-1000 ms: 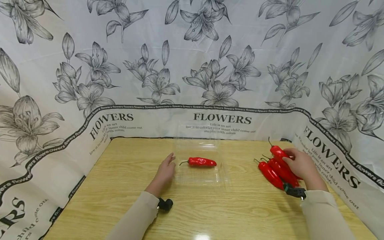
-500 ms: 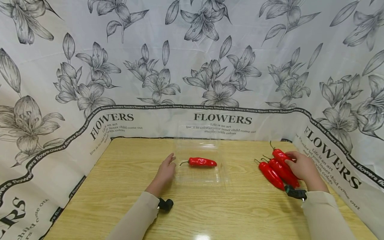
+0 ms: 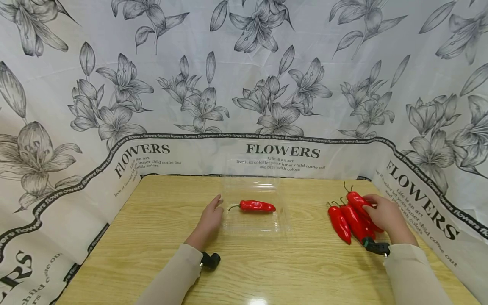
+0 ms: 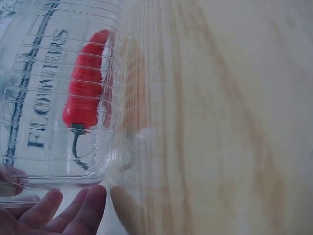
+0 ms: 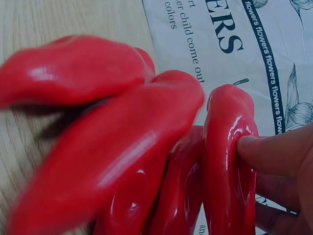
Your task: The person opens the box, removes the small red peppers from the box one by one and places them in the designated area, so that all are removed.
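A clear plastic clamshell box [image 3: 251, 225] lies with its lid raised, one red pepper [image 3: 257, 206] with a green stem inside. My left hand [image 3: 210, 217] rests at the box's left side, its fingertips [image 4: 93, 198] right at the rim in the left wrist view. At the right of the table, my right hand [image 3: 384, 215] pinches a red pepper [image 5: 222, 161] at the right of a heap, thumb [image 5: 249, 143] on its side. Several more glossy red peppers [image 3: 338, 225] lie against one another to its left, some partly hidden.
The wooden table [image 3: 293, 271] is walled at the back and sides by a white cloth [image 3: 198, 154] printed with flowers and lettering. Its right side stands close beside my right hand. A small black camera [image 3: 375, 245] on my right wrist overlaps the heap.
My right hand has drawn the gripped pepper slightly toward me, and the heap has shifted, its leftmost pepper turning a little. The left hand and the box have stayed put.
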The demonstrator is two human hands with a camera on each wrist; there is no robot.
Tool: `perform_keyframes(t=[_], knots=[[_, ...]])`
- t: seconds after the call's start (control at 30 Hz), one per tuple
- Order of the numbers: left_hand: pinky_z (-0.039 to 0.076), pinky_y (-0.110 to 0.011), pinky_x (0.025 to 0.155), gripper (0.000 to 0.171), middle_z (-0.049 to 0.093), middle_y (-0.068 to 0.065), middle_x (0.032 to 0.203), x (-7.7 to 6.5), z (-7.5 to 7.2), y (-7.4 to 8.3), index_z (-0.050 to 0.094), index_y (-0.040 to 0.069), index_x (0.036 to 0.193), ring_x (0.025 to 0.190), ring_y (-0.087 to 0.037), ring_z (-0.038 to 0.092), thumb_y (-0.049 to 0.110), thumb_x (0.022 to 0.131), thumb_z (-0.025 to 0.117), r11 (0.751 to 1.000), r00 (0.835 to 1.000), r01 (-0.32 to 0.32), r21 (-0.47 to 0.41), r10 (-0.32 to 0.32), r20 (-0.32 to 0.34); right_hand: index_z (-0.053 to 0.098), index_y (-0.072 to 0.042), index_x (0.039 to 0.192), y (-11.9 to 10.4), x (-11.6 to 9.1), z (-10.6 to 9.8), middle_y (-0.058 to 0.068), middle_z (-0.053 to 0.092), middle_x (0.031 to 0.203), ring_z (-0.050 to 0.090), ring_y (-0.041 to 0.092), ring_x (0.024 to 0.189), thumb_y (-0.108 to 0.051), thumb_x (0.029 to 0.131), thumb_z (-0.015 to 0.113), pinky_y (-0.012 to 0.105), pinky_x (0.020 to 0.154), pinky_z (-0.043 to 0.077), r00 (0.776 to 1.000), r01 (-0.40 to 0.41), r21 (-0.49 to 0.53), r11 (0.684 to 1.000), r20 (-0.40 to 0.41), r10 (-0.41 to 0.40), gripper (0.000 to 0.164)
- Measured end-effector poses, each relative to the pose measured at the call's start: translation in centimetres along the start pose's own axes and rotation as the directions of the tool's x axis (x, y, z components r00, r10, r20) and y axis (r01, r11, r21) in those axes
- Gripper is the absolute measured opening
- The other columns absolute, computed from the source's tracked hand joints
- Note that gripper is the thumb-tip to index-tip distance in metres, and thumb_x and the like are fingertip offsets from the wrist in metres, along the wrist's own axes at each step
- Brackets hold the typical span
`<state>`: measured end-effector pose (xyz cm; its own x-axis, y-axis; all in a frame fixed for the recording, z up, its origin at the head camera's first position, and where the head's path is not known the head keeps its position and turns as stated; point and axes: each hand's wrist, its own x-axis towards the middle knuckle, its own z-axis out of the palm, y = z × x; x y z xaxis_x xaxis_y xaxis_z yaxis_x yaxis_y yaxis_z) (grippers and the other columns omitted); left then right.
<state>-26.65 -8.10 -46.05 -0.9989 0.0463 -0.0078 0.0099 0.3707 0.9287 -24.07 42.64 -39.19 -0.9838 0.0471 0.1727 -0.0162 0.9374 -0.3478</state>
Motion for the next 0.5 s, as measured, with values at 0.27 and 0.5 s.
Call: perform_keyframes(t=[0.27, 0.5], knots=[[0.021, -0.057, 0.116, 0.055, 0.039, -0.006, 0.154, 0.19, -0.07, -0.09, 0.023, 0.018, 0.156, 0.147, -0.031, 0.023, 0.020, 0.102, 0.034, 1.000, 1.000, -0.002, 0.011, 0.002, -0.003, 0.051, 0.007, 0.129, 0.14, -0.03, 0.41, 0.033, 0.057, 0.123, 0.056, 0.049, 0.103, -0.017, 0.094, 0.057, 0.055, 0.079, 0.047, 1.000, -0.006, 0.000, 1.000, -0.005, 0.006, 0.042], [0.021, -0.057, 0.116, 0.055, 0.040, -0.006, 0.154, 0.13, 0.05, -0.11, 0.024, 0.018, 0.156, 0.147, -0.031, 0.024, 0.020, 0.101, 0.034, 1.000, 1.000, 0.005, 0.009, -0.005, -0.007, 0.051, 0.006, 0.131, -0.06, -0.29, 0.72, 0.033, 0.056, 0.124, 0.055, 0.048, 0.104, -0.020, 0.094, 0.058, 0.055, 0.080, 0.047, 0.999, -0.032, -0.003, 0.999, 0.021, 0.032, 0.046]])
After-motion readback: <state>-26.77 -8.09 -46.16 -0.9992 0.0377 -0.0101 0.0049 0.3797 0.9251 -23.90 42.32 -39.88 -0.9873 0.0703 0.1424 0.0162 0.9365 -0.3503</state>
